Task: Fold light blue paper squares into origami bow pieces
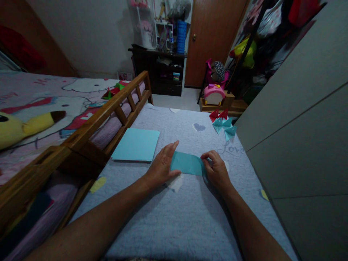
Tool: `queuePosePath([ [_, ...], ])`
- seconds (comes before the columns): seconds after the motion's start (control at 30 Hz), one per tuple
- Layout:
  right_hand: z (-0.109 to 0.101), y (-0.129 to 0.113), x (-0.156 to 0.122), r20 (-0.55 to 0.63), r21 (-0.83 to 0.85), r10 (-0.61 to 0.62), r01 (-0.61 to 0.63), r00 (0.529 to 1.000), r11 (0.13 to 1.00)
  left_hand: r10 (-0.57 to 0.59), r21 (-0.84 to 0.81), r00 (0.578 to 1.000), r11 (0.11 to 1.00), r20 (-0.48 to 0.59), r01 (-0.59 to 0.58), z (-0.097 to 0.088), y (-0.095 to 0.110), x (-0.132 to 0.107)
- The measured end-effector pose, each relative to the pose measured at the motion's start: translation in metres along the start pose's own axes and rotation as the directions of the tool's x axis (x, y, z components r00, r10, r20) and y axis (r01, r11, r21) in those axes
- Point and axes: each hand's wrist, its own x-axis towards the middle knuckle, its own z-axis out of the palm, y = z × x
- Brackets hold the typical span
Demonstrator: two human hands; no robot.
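Between my two hands lies a folded strip of blue-green origami paper [188, 163] on the bedsheet. At its left end is my left hand [164, 163], thumb and fingers spread apart along the paper's edges. The right end is pinched between the thumb and fingertips of my right hand [216, 168], that end slightly raised. A stack of square light-blue paper [136, 145] sits to the left, beyond my left hand. Further off at the right edge are folded light-blue paper pieces [224, 127] and folded red paper pieces [218, 115].
A wooden bed rail [108, 125] runs along the left side, with another bed [54, 94] behind it holding a yellow plush toy [29, 127]. Pale cabinet panels [304, 145] stand close on the right. Past the bed are a dark cabinet [160, 72] and a pink toy [214, 94].
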Motion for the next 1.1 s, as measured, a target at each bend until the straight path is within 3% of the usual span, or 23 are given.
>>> queuePosePath([
  [0.2,-0.003,0.004,-0.004,-0.197,0.198,0.053,-0.014,0.979,0.98,-0.151,-0.356,0.982,0.929,-0.109,0.103,-0.004,0.003,-0.001],
  [0.3,-0.003,0.004,-0.006,-0.262,0.282,0.007,0.069,0.965,0.957,-0.096,-0.405,0.987,0.914,-0.13,0.035,-0.005,0.003,-0.001],
  [0.43,-0.005,0.001,-0.008,-0.265,0.352,0.001,0.096,0.964,0.931,0.022,-0.373,0.987,0.924,-0.158,-0.081,-0.008,0.004,0.0],
  [0.57,-0.006,-0.001,-0.009,-0.22,0.481,0.093,0.025,0.971,0.877,-0.075,-0.449,0.984,0.893,-0.159,-0.005,-0.015,0.01,0.0],
  [0.7,-0.006,-0.005,-0.008,-0.069,0.639,0.175,-0.091,0.982,0.764,-0.225,-0.655,0.963,0.752,-0.15,0.074,-0.017,0.016,-0.001],
  [0.83,-0.007,-0.011,-0.008,0.038,0.727,0.196,-0.162,0.98,0.668,-0.33,-0.838,0.94,0.536,-0.093,0.105,-0.019,0.022,0.001],
  [1.0,-0.007,-0.008,-0.006,0.062,0.796,0.261,-0.205,0.963,0.569,-0.369,-0.91,0.929,0.377,0.023,0.172,-0.026,0.026,0.005],
  [1.1,-0.006,0.0,-0.005,0.025,0.797,0.329,-0.218,0.944,0.564,-0.343,-0.924,0.936,0.328,0.079,0.199,-0.025,0.02,0.006],
])
